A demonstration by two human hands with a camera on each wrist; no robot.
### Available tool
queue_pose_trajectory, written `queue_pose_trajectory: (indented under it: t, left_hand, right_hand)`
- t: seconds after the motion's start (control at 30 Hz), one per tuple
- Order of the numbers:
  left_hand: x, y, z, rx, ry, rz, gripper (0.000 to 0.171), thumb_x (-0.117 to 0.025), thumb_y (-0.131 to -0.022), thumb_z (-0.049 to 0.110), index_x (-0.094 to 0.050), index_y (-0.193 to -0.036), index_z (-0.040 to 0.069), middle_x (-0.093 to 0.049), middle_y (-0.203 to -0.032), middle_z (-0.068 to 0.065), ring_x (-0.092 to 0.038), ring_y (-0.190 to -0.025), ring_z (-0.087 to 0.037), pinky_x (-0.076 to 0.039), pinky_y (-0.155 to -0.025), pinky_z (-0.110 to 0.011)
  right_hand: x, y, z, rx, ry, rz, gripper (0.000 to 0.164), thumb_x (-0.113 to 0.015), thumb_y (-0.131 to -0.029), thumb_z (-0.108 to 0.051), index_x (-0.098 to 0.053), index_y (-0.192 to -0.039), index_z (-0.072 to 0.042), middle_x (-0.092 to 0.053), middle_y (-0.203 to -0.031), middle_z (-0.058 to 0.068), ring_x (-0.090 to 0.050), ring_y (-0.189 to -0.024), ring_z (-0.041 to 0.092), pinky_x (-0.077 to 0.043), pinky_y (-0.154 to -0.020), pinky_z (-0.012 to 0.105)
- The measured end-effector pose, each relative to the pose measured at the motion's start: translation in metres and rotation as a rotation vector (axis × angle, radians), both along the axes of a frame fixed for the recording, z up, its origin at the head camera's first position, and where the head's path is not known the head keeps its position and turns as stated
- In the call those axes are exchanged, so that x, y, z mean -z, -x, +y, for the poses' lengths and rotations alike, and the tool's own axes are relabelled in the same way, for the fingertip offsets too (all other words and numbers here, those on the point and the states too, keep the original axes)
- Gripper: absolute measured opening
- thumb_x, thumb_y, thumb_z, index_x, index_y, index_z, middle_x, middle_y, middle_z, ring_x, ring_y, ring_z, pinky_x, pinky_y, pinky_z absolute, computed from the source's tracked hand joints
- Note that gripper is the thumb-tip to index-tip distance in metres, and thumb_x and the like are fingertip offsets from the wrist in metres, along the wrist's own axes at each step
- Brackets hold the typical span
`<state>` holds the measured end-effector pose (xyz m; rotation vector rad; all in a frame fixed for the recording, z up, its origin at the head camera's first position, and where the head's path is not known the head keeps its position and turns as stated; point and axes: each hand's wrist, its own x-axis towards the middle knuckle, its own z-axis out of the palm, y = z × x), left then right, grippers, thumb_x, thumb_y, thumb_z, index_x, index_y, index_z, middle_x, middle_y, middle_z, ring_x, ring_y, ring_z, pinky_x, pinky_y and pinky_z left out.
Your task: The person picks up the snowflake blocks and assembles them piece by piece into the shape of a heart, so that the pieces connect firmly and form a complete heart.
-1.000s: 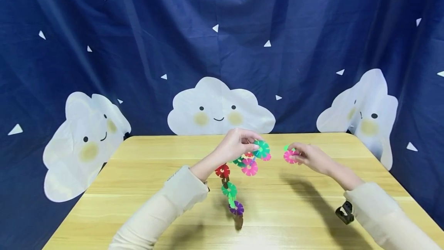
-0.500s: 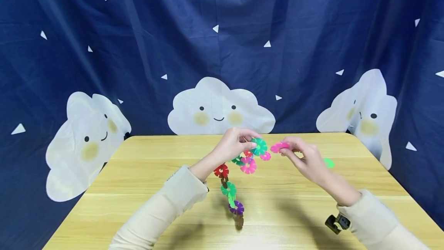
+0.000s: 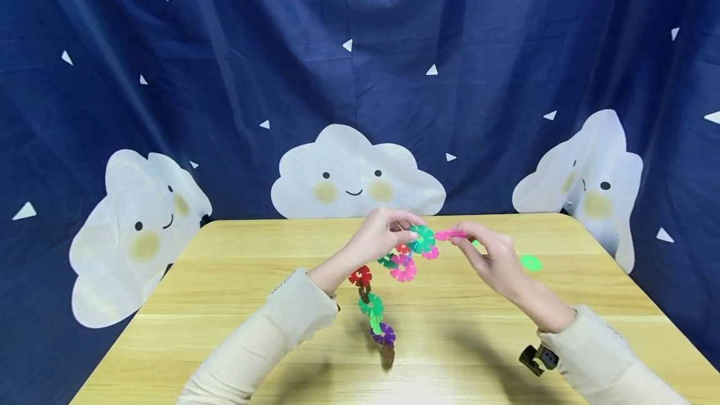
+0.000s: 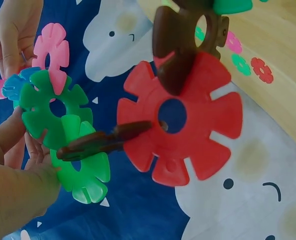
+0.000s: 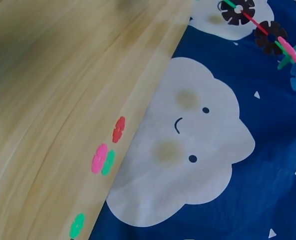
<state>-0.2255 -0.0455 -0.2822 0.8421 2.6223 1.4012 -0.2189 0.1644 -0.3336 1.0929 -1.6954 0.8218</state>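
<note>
In the head view, my left hand (image 3: 382, 236) pinches a chain of slotted plastic snowflake discs by a teal-green disc (image 3: 423, 239) near its end. The chain hangs toward me through a pink disc (image 3: 403, 268), a red one (image 3: 360, 276) and a green one (image 3: 370, 305), down to a purple disc (image 3: 384, 334). My right hand (image 3: 495, 261) pinches a separate pink disc (image 3: 447, 235), edge-on beside the teal-green disc; whether they touch I cannot tell. Up close in the left wrist view, a red disc (image 4: 207, 150) hides part of the background. The right wrist view shows neither hand clearly.
The wooden table (image 3: 253, 342) carries a loose bright-green disc (image 3: 530, 262) to the right. In the right wrist view, a red disc (image 5: 119, 129), a pink disc (image 5: 99, 158) and green discs lie near the table's edge. A blue cloud-print curtain (image 3: 360, 86) hangs behind.
My right hand has moved left with the pink disc, turning it from face-on to edge-on beside the teal-green disc. The left hand and its chain have barely moved.
</note>
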Motion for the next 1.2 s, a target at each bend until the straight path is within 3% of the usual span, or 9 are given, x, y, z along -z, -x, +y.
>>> queue_pose_trajectory:
  t: [0.3, 0.67, 1.0, 1.2]
  left_hand:
    - [-0.0022, -0.0022, 0.0009, 0.007, -0.002, 0.004, 0.020, -0.065, -0.083, 0.006, -0.070, -0.102, 0.007, -0.062, -0.081, -0.005, -0.054, -0.060, -0.012, -0.044, -0.053, -0.019]
    - [-0.0065, -0.0038, 0.0039, 0.021, 0.017, 0.011, 0.020, -0.066, -0.082, 0.006, -0.070, -0.102, 0.006, -0.060, -0.072, -0.004, -0.049, -0.056, -0.014, -0.039, -0.050, -0.018]
    - [-0.0072, -0.0046, 0.0046, 0.043, -0.008, 0.024, 0.020, -0.066, -0.082, 0.004, -0.069, -0.101, 0.004, -0.060, -0.072, -0.005, -0.049, -0.055, -0.011, -0.040, -0.052, -0.017]
    - [-0.0082, -0.0041, 0.0014, 0.014, -0.030, 0.007, 0.021, -0.064, -0.083, 0.005, -0.068, -0.104, 0.005, -0.062, -0.080, -0.007, -0.052, -0.060, -0.011, -0.045, -0.056, -0.018]
  right_hand:
    - [0.0003, 0.0001, -0.0003, 0.049, -0.046, 0.111, 0.036, -0.048, -0.094, -0.027, -0.064, -0.084, 0.004, -0.065, -0.075, 0.011, -0.062, -0.069, 0.019, -0.045, -0.083, 0.014]
    - [-0.0057, -0.0028, -0.0013, 0.050, -0.082, 0.112, 0.031, -0.048, -0.095, -0.024, -0.065, -0.084, 0.000, -0.065, -0.076, 0.006, -0.061, -0.068, 0.016, -0.048, -0.076, 0.016]
    - [-0.0067, -0.0032, -0.0003, 0.036, -0.061, 0.118, 0.032, -0.048, -0.095, -0.024, -0.065, -0.084, 0.002, -0.066, -0.076, 0.008, -0.062, -0.069, 0.018, -0.045, -0.082, 0.014]
    - [-0.0018, -0.0008, 0.0030, 0.030, 0.042, 0.120, 0.036, -0.051, -0.093, -0.025, -0.063, -0.081, 0.007, -0.064, -0.073, 0.015, -0.062, -0.075, 0.015, -0.043, -0.085, 0.011]
